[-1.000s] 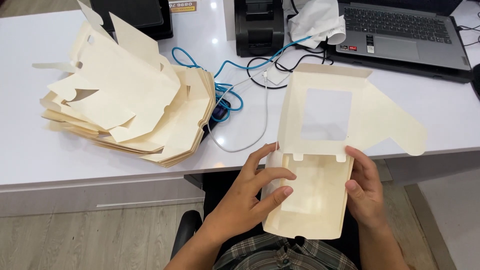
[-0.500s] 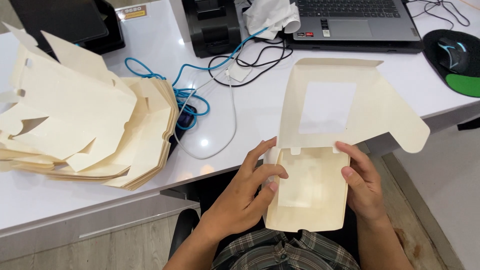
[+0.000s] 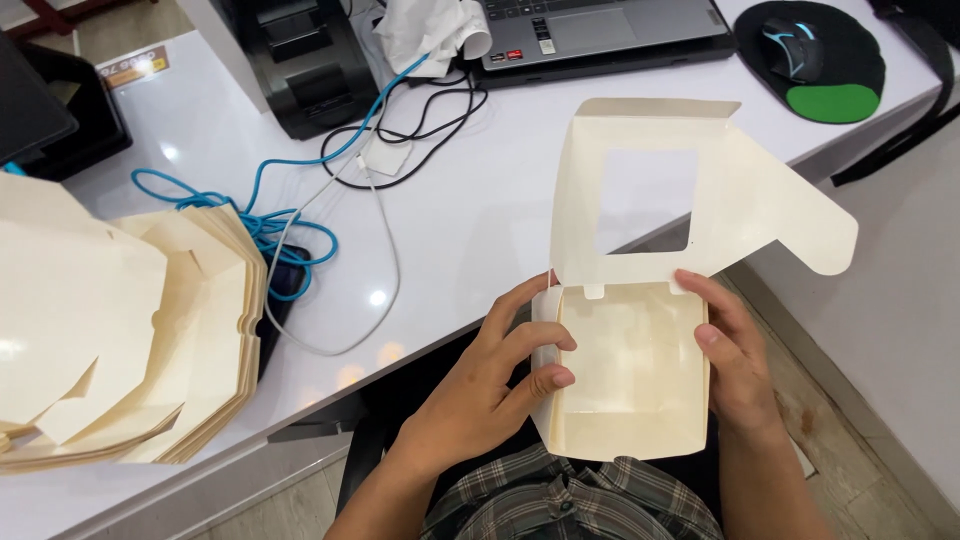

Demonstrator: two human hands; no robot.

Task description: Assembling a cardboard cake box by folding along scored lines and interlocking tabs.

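I hold a cream cardboard box [image 3: 630, 370] above my lap, its tray part folded up and its lid standing open over the desk edge. The lid [image 3: 650, 190] has a rectangular window cut-out and a side flap sticking out to the right. My left hand [image 3: 495, 385] grips the tray's left wall, thumb and fingers pressing the folded side. My right hand [image 3: 725, 355] clasps the right wall, thumb on the rim.
A pile of flat cream box blanks [image 3: 120, 330] lies at the left of the white desk [image 3: 470, 220]. Blue and white cables [image 3: 300, 210], a black printer [image 3: 300, 60], a laptop [image 3: 600, 30], crumpled white paper [image 3: 430, 35] and a mouse on a pad [image 3: 810, 60] sit behind.
My view has swung to the right, so the pile of blanks slid toward the left edge. Both hands keep their grip on the box, which looks slightly more squared.
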